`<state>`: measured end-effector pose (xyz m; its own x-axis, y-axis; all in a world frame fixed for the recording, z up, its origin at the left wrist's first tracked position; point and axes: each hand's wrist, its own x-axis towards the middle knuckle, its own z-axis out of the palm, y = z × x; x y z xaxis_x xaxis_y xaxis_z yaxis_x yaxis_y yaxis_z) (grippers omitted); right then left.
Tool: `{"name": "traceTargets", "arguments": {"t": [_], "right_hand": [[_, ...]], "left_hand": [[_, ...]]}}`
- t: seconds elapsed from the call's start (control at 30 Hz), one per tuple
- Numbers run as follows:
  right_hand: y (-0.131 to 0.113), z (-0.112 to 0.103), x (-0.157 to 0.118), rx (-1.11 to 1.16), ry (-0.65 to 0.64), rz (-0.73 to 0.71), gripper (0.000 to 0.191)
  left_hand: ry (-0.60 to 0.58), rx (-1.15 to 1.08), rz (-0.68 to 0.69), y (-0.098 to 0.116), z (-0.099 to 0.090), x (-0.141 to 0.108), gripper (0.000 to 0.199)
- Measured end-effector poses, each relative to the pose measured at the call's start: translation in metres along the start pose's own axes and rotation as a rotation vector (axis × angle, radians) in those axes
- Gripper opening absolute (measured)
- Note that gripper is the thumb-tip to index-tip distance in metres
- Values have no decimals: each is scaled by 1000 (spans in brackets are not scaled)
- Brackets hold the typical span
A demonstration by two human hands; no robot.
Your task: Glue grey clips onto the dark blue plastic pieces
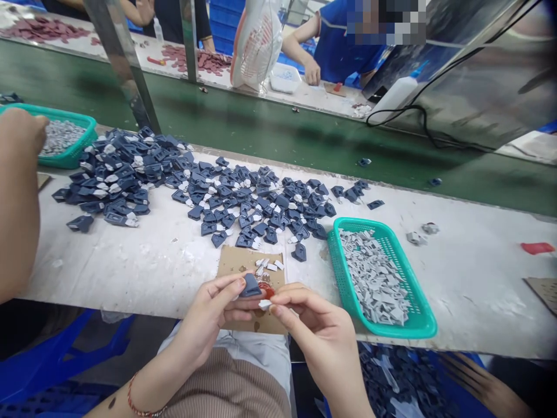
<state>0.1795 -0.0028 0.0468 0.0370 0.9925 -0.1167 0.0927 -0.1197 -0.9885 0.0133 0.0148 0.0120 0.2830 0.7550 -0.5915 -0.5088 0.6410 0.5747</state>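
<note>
A: Specify the left hand (206, 310).
B: The left hand grips a dark blue piece (251, 285) above a cardboard sheet (232, 261).
A: And the right hand (324, 322)?
B: The right hand pinches a small white part (264, 303) near the dark blue piece; contact between the two cannot be confirmed.
A: Adjacent items?
B: White bits (278, 265) lie on the cardboard sheet. A heap of similar blue pieces (126, 168) lies beyond it. A green basket (418, 332) of pale parts (374, 276) stands at right. At far left, another person's hand (21, 130) is at a second green basket (90, 125).
</note>
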Motion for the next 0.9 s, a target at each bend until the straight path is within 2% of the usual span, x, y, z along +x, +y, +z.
{"name": "traceTargets", "arguments": {"t": [0.1, 0.27, 0.43, 0.6, 0.9], "right_hand": [[-3, 4, -2, -137, -8, -91, 11], [0, 10, -2, -196, 34, -156, 12], [4, 16, -3, -200, 70, -175, 13], [10, 19, -8, -214, 98, -188, 13], [20, 24, -6, -152, 172, -220, 15]], "left_hand": [[16, 18, 32, -2, 2, -1, 44], [42, 47, 58, -3, 6, -4, 48], [53, 38, 83, -6, 8, -5, 53], [42, 80, 123, -8, 7, -5, 49], [-2, 281, 280, -7, 7, -11, 43]]}}
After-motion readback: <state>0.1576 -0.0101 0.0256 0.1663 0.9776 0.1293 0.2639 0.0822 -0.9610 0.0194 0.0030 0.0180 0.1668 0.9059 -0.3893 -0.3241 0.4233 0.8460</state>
